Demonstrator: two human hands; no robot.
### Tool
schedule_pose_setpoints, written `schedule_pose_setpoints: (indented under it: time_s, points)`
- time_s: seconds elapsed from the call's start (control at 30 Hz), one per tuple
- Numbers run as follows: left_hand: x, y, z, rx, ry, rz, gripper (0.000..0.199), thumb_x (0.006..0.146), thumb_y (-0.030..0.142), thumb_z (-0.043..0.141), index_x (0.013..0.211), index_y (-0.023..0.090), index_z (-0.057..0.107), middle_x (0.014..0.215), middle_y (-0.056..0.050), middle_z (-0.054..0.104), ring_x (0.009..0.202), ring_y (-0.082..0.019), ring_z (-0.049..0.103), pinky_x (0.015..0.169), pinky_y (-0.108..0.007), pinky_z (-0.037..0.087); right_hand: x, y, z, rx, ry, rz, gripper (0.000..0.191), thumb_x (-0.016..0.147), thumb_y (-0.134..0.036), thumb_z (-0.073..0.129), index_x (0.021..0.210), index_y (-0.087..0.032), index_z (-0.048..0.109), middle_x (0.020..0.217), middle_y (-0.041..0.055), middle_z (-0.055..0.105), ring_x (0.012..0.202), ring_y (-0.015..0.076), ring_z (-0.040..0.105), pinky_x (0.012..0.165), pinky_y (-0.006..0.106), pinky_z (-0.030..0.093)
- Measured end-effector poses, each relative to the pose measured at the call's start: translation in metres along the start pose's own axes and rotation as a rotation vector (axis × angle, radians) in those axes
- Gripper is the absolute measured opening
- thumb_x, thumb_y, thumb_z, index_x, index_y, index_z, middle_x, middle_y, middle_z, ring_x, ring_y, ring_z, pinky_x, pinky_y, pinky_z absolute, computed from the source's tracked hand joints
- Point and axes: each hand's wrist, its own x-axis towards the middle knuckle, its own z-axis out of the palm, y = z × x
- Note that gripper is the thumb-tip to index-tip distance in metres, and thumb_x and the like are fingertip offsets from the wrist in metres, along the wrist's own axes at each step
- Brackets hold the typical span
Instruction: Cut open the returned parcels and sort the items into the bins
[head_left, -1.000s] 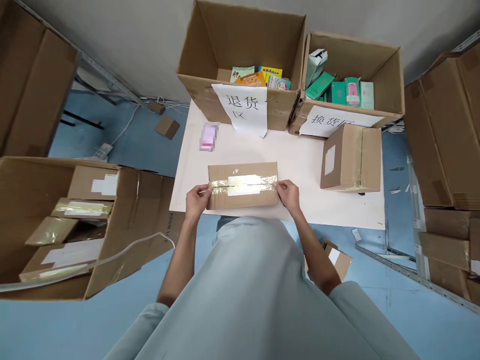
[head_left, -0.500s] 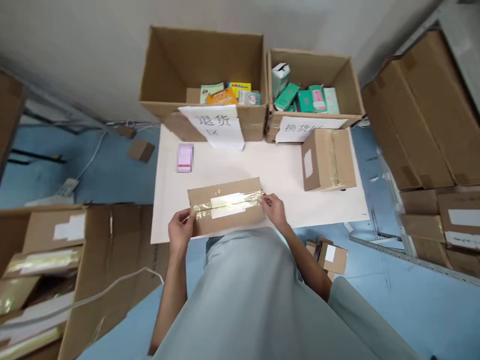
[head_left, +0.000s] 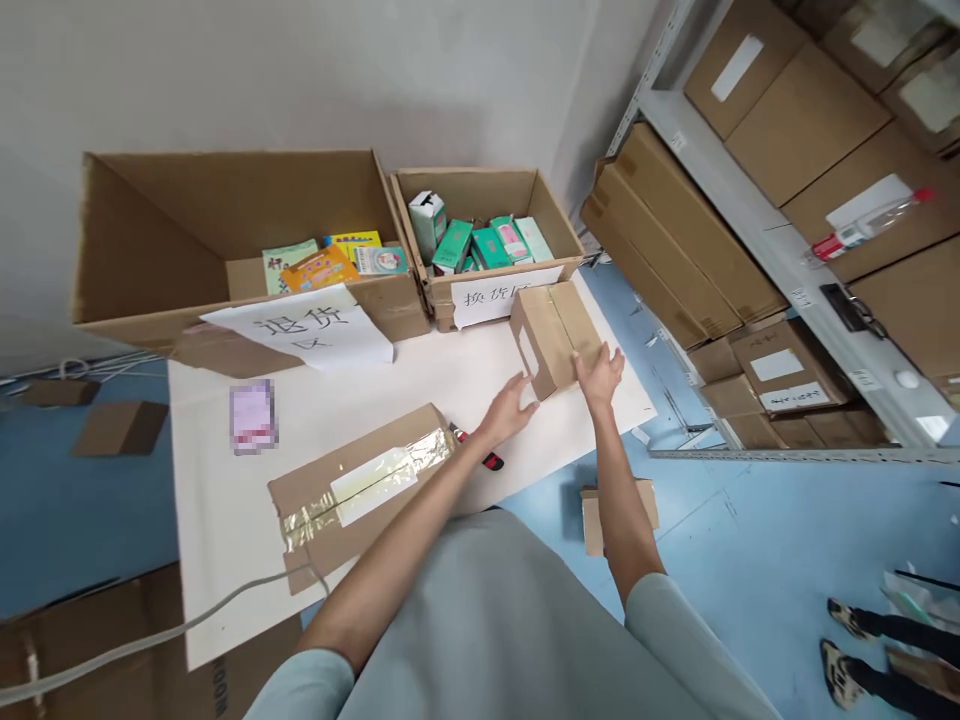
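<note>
A taped cardboard box (head_left: 559, 335) stands at the right of the white table (head_left: 217, 560). My right hand (head_left: 598, 375) has its fingers spread against the near side of that box. Just left of the box is my left hand (head_left: 508, 412), fingers apart and holding nothing; whether its fingertips touch the box I cannot tell. A flat, long cardboard box (head_left: 360, 490) with shiny tape and a white label lies at the front left, partly behind my left forearm. Beside it, under my left wrist, a red and black tool (head_left: 491, 460) is partly hidden.
Behind stand a large open carton (head_left: 127, 250) with colourful packs and a smaller open carton (head_left: 562, 225) with green boxes. A pinkish pack (head_left: 253, 416) lies on the left. A loaded shelf (head_left: 772, 250) flanks the right. Another person's legs (head_left: 892, 655) show at lower right.
Both hands have left the long flat box and moved right to the taped box. The view has turned right, bringing the shelf and the person's legs into sight.
</note>
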Motion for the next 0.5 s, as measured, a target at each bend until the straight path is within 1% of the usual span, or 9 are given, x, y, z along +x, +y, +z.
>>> schedule_pose_setpoints:
  time_s: [0.03,0.07,0.13,0.17,0.23,0.3,0.4,0.47,0.5]
  points:
    - [0.015,0.004,0.014,-0.109,-0.084,-0.063,0.071,0.091,0.028,0.085,0.159,0.015,0.067,0.18,-0.024,0.05,0.172,-0.04,0.045,0.142,-0.056,0.037,0.009,0.008,-0.003,0.011,-0.046,0.08,0.092,0.102,-0.058,0.072,0.174,-0.005,0.046,0.178,0.0365,0.041,0.167,0.0488,0.04,0.132,0.064,0.041]
    - [0.027,0.008,0.025,-0.197,-0.145,-0.112,0.078,0.087,0.03,0.089,0.16,0.015,0.066,0.181,-0.025,0.049,0.172,-0.042,0.044,0.141,-0.057,0.037,0.014,0.015,-0.005,0.035,-0.101,0.134,0.095,0.102,-0.057,0.07,0.177,-0.006,0.042,0.174,0.036,0.045,0.164,0.047,0.046,0.13,0.06,0.045]
    - [0.042,0.01,0.04,-0.285,-0.223,-0.155,0.086,0.081,0.035,0.094,0.161,0.016,0.067,0.177,-0.024,0.054,0.169,-0.045,0.047,0.14,-0.06,0.037,0.016,0.025,-0.003,0.095,-0.185,0.175,0.095,0.103,-0.054,0.067,0.181,-0.009,0.036,0.165,0.032,0.053,0.151,0.0412,0.06,0.124,0.051,0.051]
    - [0.044,0.01,0.044,-0.3,-0.245,-0.159,0.087,0.079,0.037,0.096,0.159,0.017,0.069,0.174,-0.023,0.059,0.167,-0.045,0.05,0.14,-0.061,0.037,0.013,0.029,-0.001,0.116,-0.198,0.176,0.094,0.103,-0.053,0.066,0.181,-0.01,0.035,0.16,0.0296,0.056,0.144,0.0387,0.066,0.121,0.047,0.054]
    - [0.042,0.004,0.047,-0.316,-0.271,-0.159,0.084,0.076,0.039,0.098,0.154,0.019,0.073,0.168,-0.02,0.065,0.165,-0.044,0.053,0.141,-0.059,0.035,0.004,0.034,0.006,0.136,-0.184,0.16,0.093,0.103,-0.054,0.065,0.181,-0.012,0.036,0.154,0.026,0.057,0.135,0.0363,0.071,0.117,0.043,0.056]
    - [0.031,-0.005,0.045,-0.335,-0.28,-0.163,0.084,0.074,0.042,0.1,0.152,0.019,0.076,0.169,-0.019,0.065,0.166,-0.044,0.051,0.142,-0.058,0.035,-0.006,0.034,0.013,0.152,-0.176,0.115,0.094,0.102,-0.054,0.066,0.181,-0.012,0.036,0.153,0.025,0.057,0.138,0.0364,0.069,0.117,0.043,0.056]
    - [0.014,-0.02,0.041,-0.35,-0.246,-0.179,0.094,0.072,0.049,0.103,0.157,0.021,0.072,0.179,-0.02,0.053,0.171,-0.045,0.044,0.141,-0.061,0.036,-0.019,0.026,0.024,0.181,-0.183,0.037,0.093,0.102,-0.054,0.067,0.181,-0.015,0.036,0.159,0.0245,0.055,0.15,0.0359,0.061,0.123,0.046,0.053]
    - [0.007,-0.028,0.037,-0.367,-0.209,-0.135,0.101,0.074,0.054,0.102,0.164,0.022,0.067,0.184,-0.021,0.045,0.173,-0.047,0.039,0.14,-0.064,0.036,-0.025,0.015,0.028,0.189,-0.195,0.024,0.093,0.104,-0.053,0.067,0.181,-0.014,0.034,0.162,0.026,0.054,0.151,0.0359,0.06,0.126,0.048,0.051]
    - [0.005,-0.031,0.035,-0.379,-0.191,-0.095,0.103,0.077,0.057,0.1,0.167,0.023,0.064,0.185,-0.021,0.043,0.174,-0.047,0.037,0.14,-0.065,0.035,-0.027,0.009,0.029,0.182,-0.195,0.028,0.093,0.104,-0.052,0.067,0.181,-0.012,0.034,0.162,0.0276,0.055,0.149,0.0368,0.062,0.126,0.049,0.051]
